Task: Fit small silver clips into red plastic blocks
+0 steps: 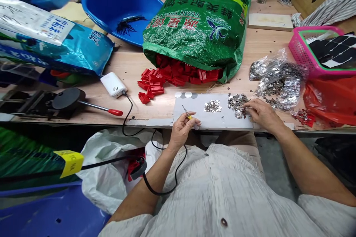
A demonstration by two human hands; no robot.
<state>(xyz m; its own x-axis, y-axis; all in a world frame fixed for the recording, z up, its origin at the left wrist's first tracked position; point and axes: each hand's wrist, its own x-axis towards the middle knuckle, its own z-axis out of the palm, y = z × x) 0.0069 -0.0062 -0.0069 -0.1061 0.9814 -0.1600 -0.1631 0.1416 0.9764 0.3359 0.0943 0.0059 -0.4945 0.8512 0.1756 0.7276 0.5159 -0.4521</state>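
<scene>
My left hand (182, 129) is closed around a small screwdriver (187, 112) with a yellow handle, its thin metal tip pointing up and away, at the near edge of a grey work mat (194, 116). My right hand (260, 113) rests on the mat's right end, fingers pinched together in a pile of small shiny metal parts (236, 103); what the fingers grip is too small to name. A second, smaller heap of metal parts (213, 106) lies in the middle of the mat. Red plastic pieces (167, 77) spill from a green woven sack (203, 22) behind the mat.
A blue basin (111, 3) stands at the back left, a blue bag (55, 44) beside it. A white power bank (113, 84) with a black cable, a hand press (63, 102), clear bags of metal parts (278, 77), a pink basket (303, 53) and a red bag (330, 98) crowd the wooden table.
</scene>
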